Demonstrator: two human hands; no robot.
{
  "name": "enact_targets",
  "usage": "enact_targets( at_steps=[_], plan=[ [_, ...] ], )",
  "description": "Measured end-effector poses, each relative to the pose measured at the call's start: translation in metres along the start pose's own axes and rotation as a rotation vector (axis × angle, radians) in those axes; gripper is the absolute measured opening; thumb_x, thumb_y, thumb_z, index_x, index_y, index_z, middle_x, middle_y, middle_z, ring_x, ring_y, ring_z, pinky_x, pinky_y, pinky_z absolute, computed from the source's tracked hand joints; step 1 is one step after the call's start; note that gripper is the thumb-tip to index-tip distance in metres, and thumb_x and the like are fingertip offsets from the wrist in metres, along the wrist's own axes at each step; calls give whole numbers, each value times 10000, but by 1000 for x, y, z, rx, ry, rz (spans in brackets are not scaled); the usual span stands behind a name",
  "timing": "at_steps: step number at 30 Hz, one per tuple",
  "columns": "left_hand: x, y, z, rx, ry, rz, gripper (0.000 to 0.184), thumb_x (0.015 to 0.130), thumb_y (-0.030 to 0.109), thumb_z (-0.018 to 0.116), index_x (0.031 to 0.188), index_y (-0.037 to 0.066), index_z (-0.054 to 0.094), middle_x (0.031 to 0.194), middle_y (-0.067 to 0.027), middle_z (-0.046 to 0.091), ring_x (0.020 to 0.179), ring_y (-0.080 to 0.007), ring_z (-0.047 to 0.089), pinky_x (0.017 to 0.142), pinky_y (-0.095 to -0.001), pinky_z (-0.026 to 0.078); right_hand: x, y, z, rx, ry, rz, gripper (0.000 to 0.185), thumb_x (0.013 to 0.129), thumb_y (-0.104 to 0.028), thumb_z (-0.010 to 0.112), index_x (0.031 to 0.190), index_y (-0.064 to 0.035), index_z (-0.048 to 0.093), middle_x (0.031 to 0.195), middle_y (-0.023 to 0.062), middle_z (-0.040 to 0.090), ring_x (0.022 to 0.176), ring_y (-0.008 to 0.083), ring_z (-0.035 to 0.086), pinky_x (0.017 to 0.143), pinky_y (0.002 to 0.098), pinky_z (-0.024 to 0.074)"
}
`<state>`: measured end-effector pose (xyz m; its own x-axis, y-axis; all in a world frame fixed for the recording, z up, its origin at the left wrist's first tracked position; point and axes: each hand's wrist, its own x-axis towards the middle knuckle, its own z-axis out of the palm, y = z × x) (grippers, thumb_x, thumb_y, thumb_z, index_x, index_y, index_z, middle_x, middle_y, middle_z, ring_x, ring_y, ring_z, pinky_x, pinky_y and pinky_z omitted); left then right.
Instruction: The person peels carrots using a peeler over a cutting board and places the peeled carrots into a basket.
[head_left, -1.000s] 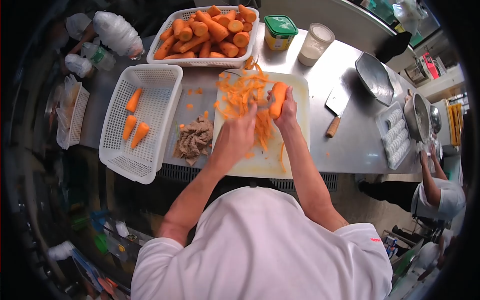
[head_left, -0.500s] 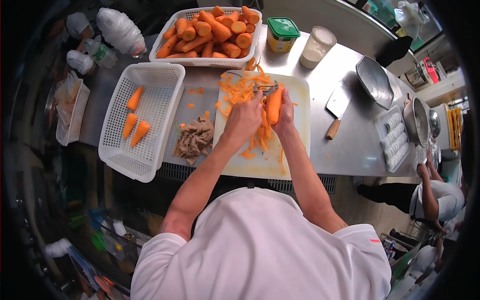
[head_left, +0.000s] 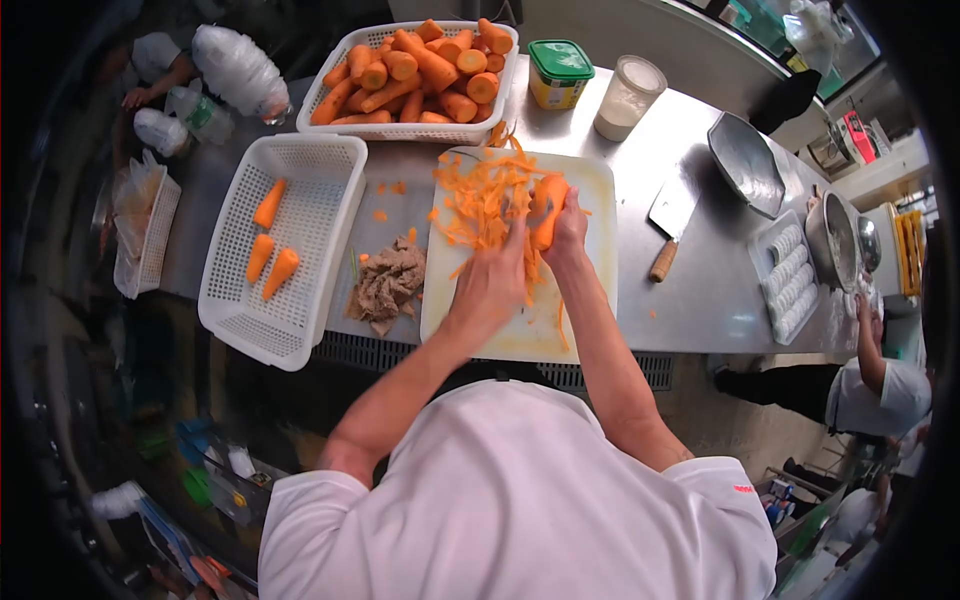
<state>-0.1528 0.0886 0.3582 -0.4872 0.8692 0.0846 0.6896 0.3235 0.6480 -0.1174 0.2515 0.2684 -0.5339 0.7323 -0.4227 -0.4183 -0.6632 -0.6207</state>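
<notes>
My right hand [head_left: 568, 228] is wrapped round a large peeled carrot [head_left: 548, 210] above the white cutting board [head_left: 595, 310]. Close to its left side is my left hand [head_left: 488, 285], closed on a peeler that is blurred and partly hidden at the carrot. Orange peel strips [head_left: 475, 200] lie heaped on the board around both hands. Left of the board sits a crumpled brown cloth [head_left: 388, 283]. A white basket [head_left: 340, 225] holds three small carrots [head_left: 270, 203]. Behind, another white basket [head_left: 400, 130] is piled with carrots [head_left: 430, 65].
Behind the board stand a green-lidded tub [head_left: 560, 72] and a clear container [head_left: 630, 97]. On the right are a cleaver [head_left: 672, 205], a dark tray [head_left: 747, 163], a tray of white rolls [head_left: 788, 275] and a metal bowl [head_left: 833, 240]. A co-worker [head_left: 880, 390] stands far right.
My left hand has moved back and forth beside the carrot, with the peeler in its fingers. The carrot has tilted and turned in my right hand. The co-worker's arms have shifted.
</notes>
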Motion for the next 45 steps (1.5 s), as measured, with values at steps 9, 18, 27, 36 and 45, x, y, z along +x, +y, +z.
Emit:
enact_targets(
  at_steps=[9, 18, 27, 36, 45],
  plan=[
    [27, 0, -20, -146, 90, -41, 378, 951, 126, 527, 1313, 36, 583, 810, -323, 583, 789, -465, 615, 676, -471, 504, -4, -2, -10, -7, -123, 65, 549, 1038, -539, 353, 1210, -46, 525, 996, 116, 642, 839, 217, 633, 705, 344, 554],
    [-39, 4, -34, -125, -142, 39, 393, 945, 123, 543, 1316, -6, 565, 796, -302, 608, 741, -458, 628, 646, -487, 498, 7, 7, -20, 153, -43, 40, 537, 1033, -535, 370, 1160, -37, 528, 964, 124, 642, 803, 253, 638, 693, 387, 563],
    [-23, 5, -16, 37, -66, -165, 390, 963, 146, 526, 1337, 51, 573, 840, -295, 619, 811, -436, 639, 701, -451, 506, 2, 0, 0, 29, -97, 50, 556, 1037, -539, 345, 1155, -36, 549, 973, 132, 643, 840, 244, 636, 723, 369, 561],
    [38, -15, -22, -29, -13, -92, 397, 964, 146, 521, 1339, 21, 556, 825, -274, 641, 828, -445, 639, 714, -454, 518, -7, 4, 4, -46, -163, 196, 528, 1038, -528, 361, 1219, -51, 497, 955, 130, 641, 751, 228, 629, 652, 353, 557],
    [1, -7, -42, -55, -62, -100, 381, 957, 138, 528, 1318, 29, 580, 801, -264, 637, 763, -435, 641, 671, -480, 507, 9, 5, -4, -23, -107, 129, 537, 1058, -490, 320, 1209, -19, 530, 951, 138, 660, 823, 247, 635, 713, 372, 554]
  ],
)
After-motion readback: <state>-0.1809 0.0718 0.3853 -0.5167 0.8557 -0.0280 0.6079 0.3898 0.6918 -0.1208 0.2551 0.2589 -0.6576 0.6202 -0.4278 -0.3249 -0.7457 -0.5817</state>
